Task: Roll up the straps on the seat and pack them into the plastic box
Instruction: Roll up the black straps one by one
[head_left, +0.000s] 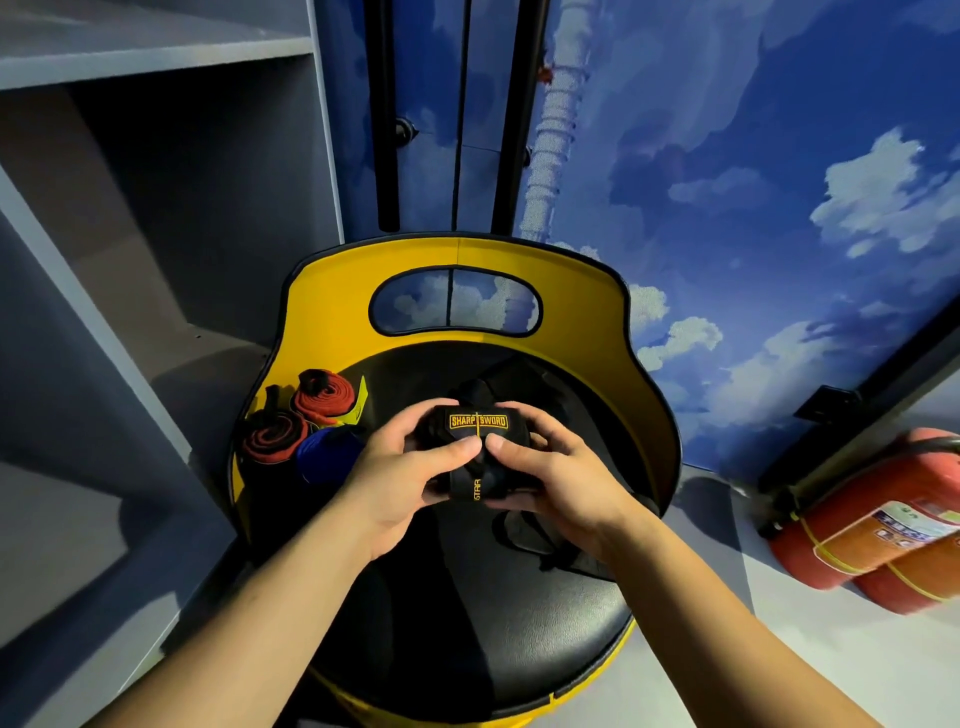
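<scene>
Both hands hold a black strap (478, 423) with a yellow "SHARP SWORD" label above the black seat (467, 623) of a yellow-backed chair. My left hand (410, 475) grips the strap's left side, thumb on its front. My right hand (550, 478) grips the right side, and the two thumbs almost meet. A loose black end (524, 535) hangs down onto the seat. Two rolled red-and-black straps (324, 397) (272, 436) and a blue roll (327, 454) lie at the seat's left rear. No plastic box is in view.
The yellow chair back (332, 312) curves round the seat's far side. Grey shelving (130, 234) stands to the left. Two red fire extinguishers (883, 530) lie on the floor at the right, against a wall painted with sky and clouds.
</scene>
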